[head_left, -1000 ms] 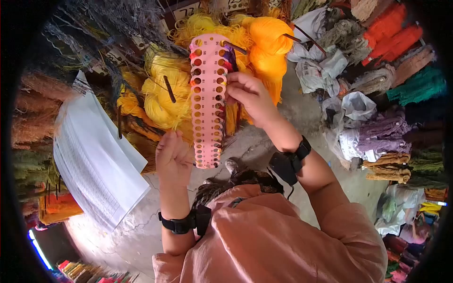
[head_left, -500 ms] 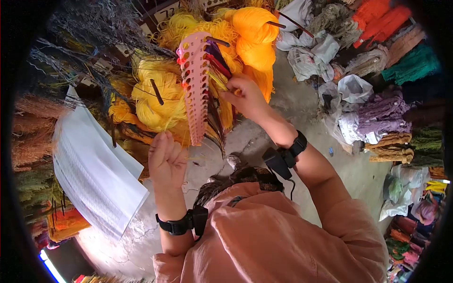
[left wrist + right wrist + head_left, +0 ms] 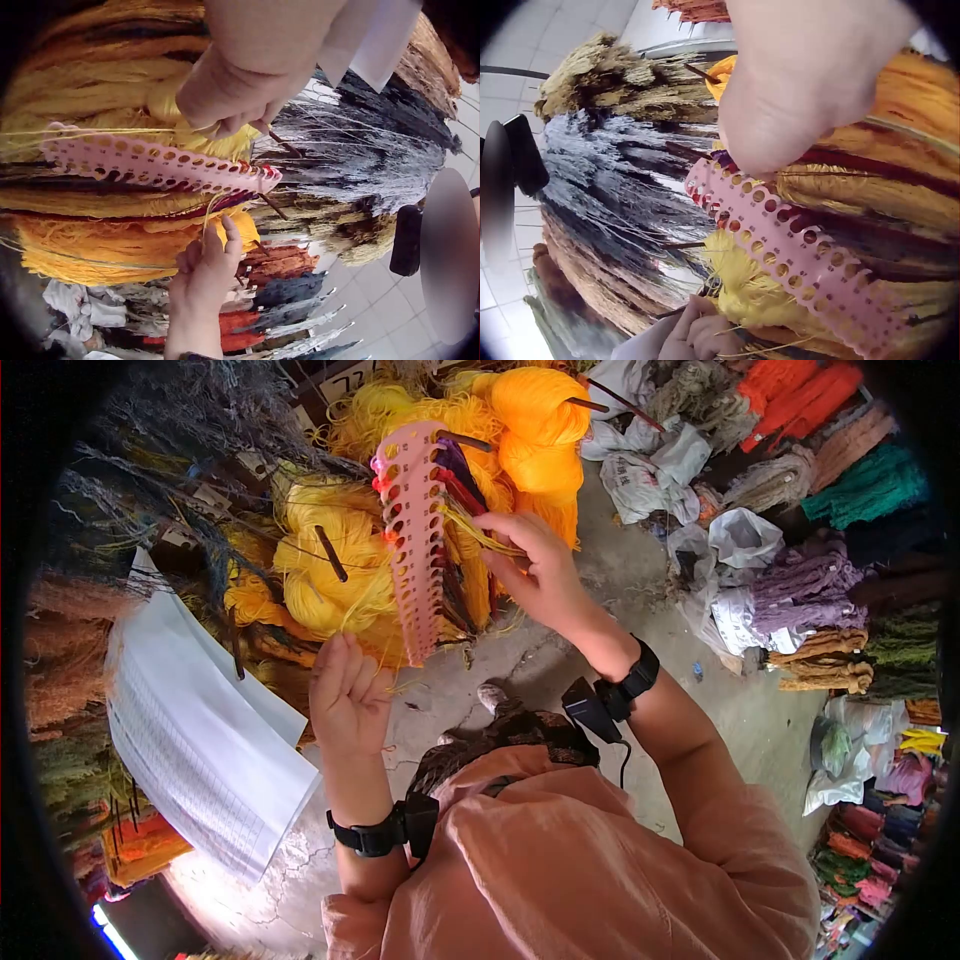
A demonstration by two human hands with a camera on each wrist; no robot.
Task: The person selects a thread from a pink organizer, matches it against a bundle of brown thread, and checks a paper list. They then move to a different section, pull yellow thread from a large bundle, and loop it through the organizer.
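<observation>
A pink card edged with rows of punched holes hangs from a dark peg, turned partly side-on. Dark red, purple and yellow threads hang along its right edge. My right hand, beside that edge, pinches some yellow threads that run from the card. To the left of the card's lower part is my left hand, its fingertips pinching a thin yellow thread by the pale yellow skein. In the right wrist view, my right hand covers part of the card's upper edge.
A bright orange-yellow skein hangs on a peg at the back. Printed paper sheets hang at the left. Grey yarn spreads at upper left. White plastic bags and purple yarn line the right side. Dark pegs stick out among the skeins.
The card has turned from facing me to nearly side-on. My right hand has drawn yellow threads outward from its right edge. My left hand has shifted slightly left in the view.
</observation>
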